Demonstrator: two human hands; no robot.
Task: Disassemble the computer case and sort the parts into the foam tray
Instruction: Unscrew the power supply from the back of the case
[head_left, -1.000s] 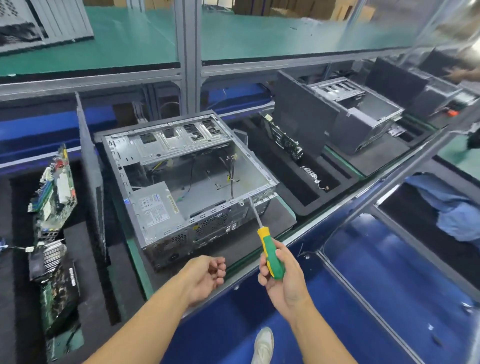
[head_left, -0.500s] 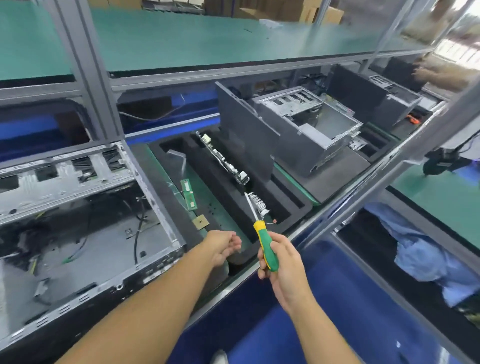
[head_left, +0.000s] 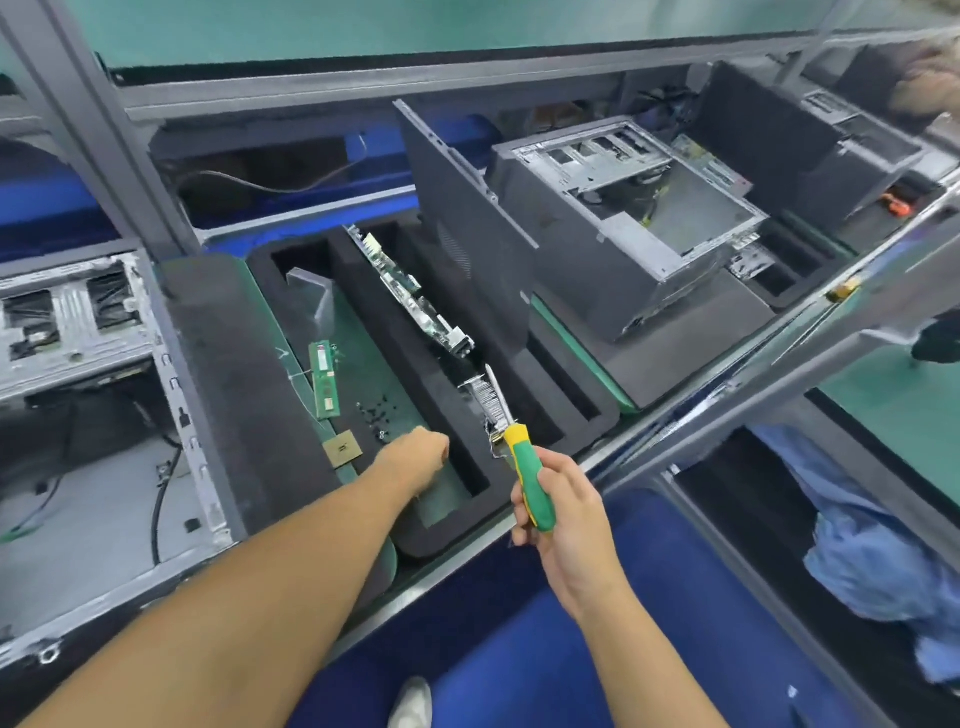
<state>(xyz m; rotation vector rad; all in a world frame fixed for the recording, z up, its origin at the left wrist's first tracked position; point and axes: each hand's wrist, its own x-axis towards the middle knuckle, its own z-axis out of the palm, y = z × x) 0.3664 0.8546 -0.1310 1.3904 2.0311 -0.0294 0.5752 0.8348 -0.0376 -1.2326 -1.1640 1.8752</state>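
The case is lying open at the left of the counter, its right wall running just beside a dark foam slab. The tray is sitting right of that slab, its near corner reaching almost to the counter's metal front edge. The tray's wide left compartment is showing a green floor. A RAM stick, a chip and loose screws are lying on it, with bare floor remaining toward the near end. A foam ridge is separating this compartment from a narrow slot, where a board is standing on edge and a heatsink is sitting nearer. A side panel is standing tilted at the tray's far right, walling it off from a second case beyond.

The left grip is hovering over the near part of the green compartment, just beside the screws and the chip, with knuckles up and fingers curled under. I cannot tell whether it is holding anything. The right grip is wrapping closed around the green handle of a screwdriver and holding it in front of the counter edge. The shaft is pointing up and away across the heatsink, and whether the tip is touching it cannot be told.
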